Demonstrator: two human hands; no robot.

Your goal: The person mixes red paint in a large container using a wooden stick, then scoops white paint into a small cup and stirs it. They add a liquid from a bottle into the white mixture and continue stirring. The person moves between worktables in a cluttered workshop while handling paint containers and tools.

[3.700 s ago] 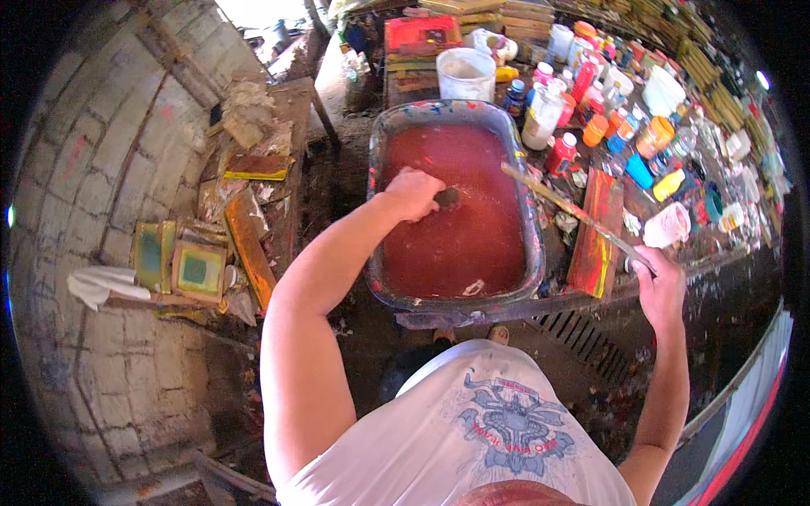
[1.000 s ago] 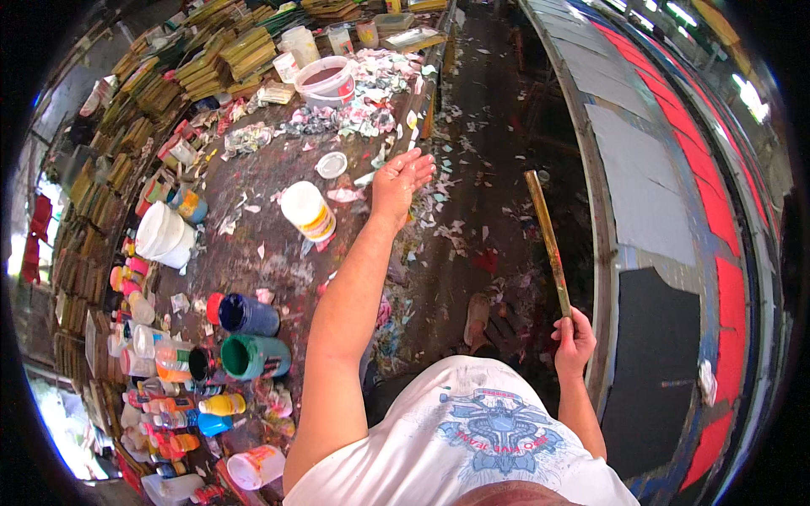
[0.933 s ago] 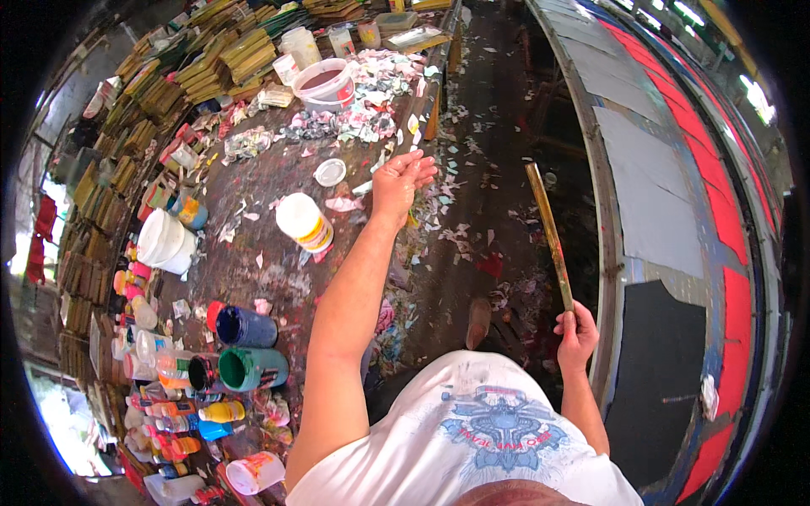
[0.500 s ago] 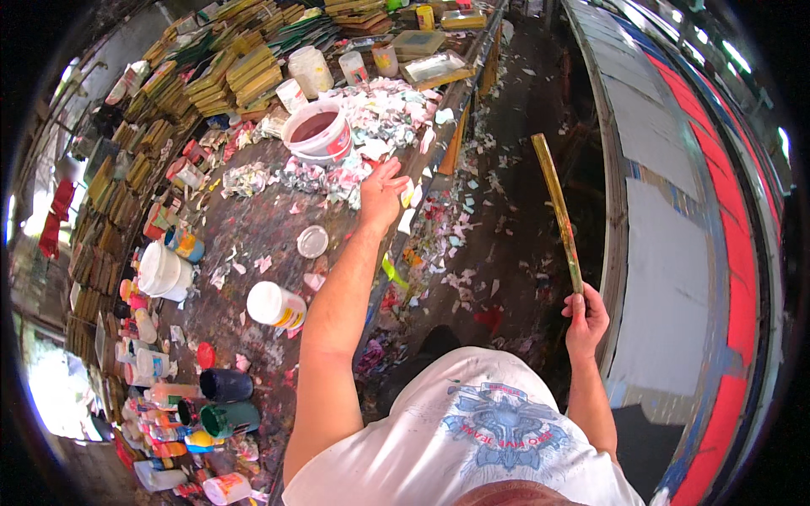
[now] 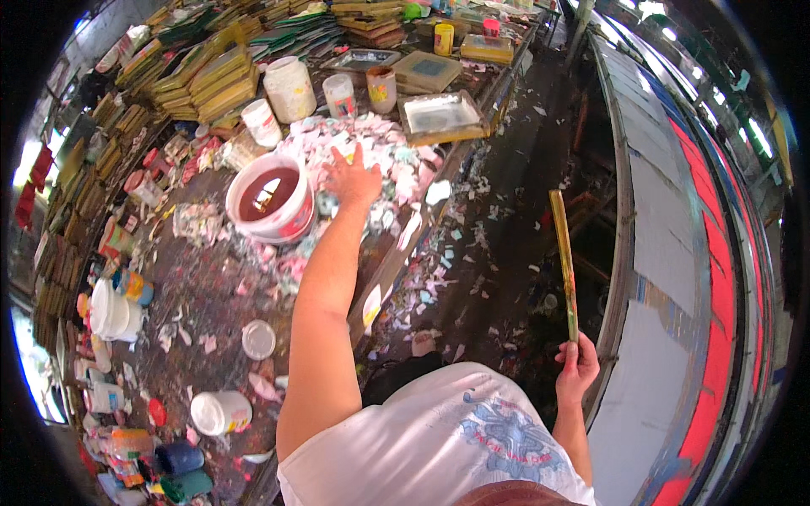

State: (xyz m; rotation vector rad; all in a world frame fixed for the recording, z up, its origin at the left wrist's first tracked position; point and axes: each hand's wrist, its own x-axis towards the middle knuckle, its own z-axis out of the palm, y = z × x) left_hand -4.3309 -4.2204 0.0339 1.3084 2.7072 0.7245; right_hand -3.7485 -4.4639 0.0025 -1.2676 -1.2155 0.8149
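My left hand point(image 5: 350, 179) reaches over a heap of pale pink and white scraps point(image 5: 409, 169), its fingers spread and open, touching or just above them. Left of it stands a white bucket point(image 5: 293, 221) of dark reddish liquid. In my right hand point(image 5: 579, 364) is a long, narrow, paint-stained wooden piece point(image 5: 564, 261), gripped at its lower end and pointing away from me. It is seen edge-on, so its full shape does not show. Beyond the scraps sit a shallow framed tray point(image 5: 443, 118) and a brown-stained cup point(image 5: 381, 89).
Stacked wooden frames point(image 5: 224, 80) line the table's far left. A white tub point(image 5: 221, 413), a round lid point(image 5: 258, 340) and several paint bottles stand on the stained table point(image 5: 211, 295). A long grey-and-red bench point(image 5: 662, 253) runs along the right, past a littered floor point(image 5: 498, 228).
My left hand has moved farther away over the scrap heap, its fingers now spread wide. The view has shifted forward, and my right hand still grips the wooden piece.
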